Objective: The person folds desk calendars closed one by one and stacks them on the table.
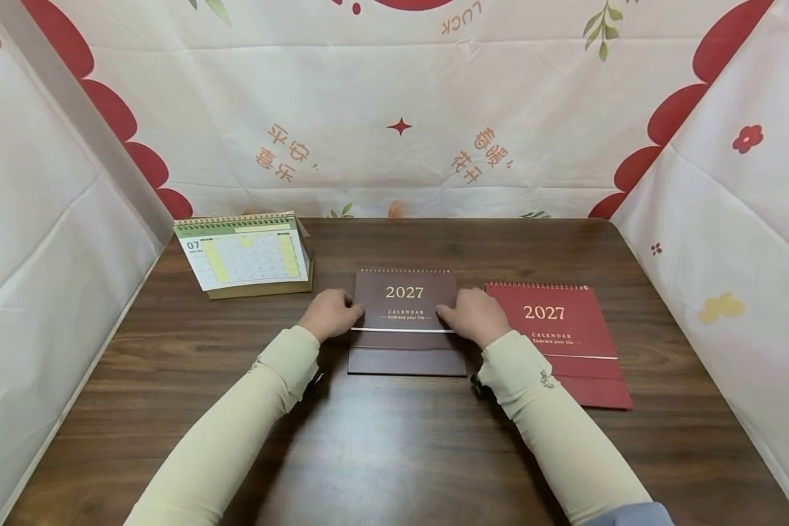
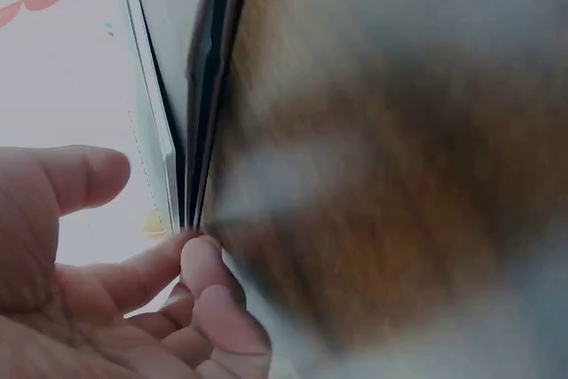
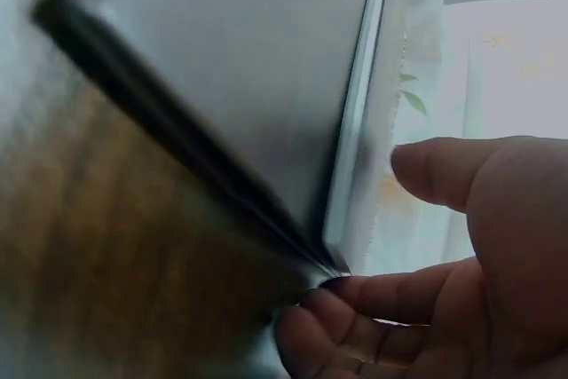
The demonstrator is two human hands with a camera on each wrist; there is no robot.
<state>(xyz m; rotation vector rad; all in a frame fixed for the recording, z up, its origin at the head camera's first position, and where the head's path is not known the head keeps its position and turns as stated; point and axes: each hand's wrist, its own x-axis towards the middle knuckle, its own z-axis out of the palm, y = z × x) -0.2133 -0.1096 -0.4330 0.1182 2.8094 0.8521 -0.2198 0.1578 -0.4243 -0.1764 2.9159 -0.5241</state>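
A dark brown desk calendar (image 1: 404, 299), marked 2027 in gold, sits in the middle of the table. My left hand (image 1: 332, 314) is at its left side, and my right hand (image 1: 476, 314) at its right side. The left wrist view has curled fingers (image 2: 213, 286) against the calendar's edge, with the thumb apart from the cover. Likewise, in the right wrist view, bent fingers (image 3: 342, 317) meet the edge while the thumb stands off the cover. Beside my right hand lies a red 2027 calendar (image 1: 585, 329), partly covered by the hand and sleeve.
At the back left of the wooden table (image 1: 368, 446) stands an open desk calendar (image 1: 250, 256) showing a 07 page. White printed cloth (image 1: 368, 88) surrounds the table's back and both sides.
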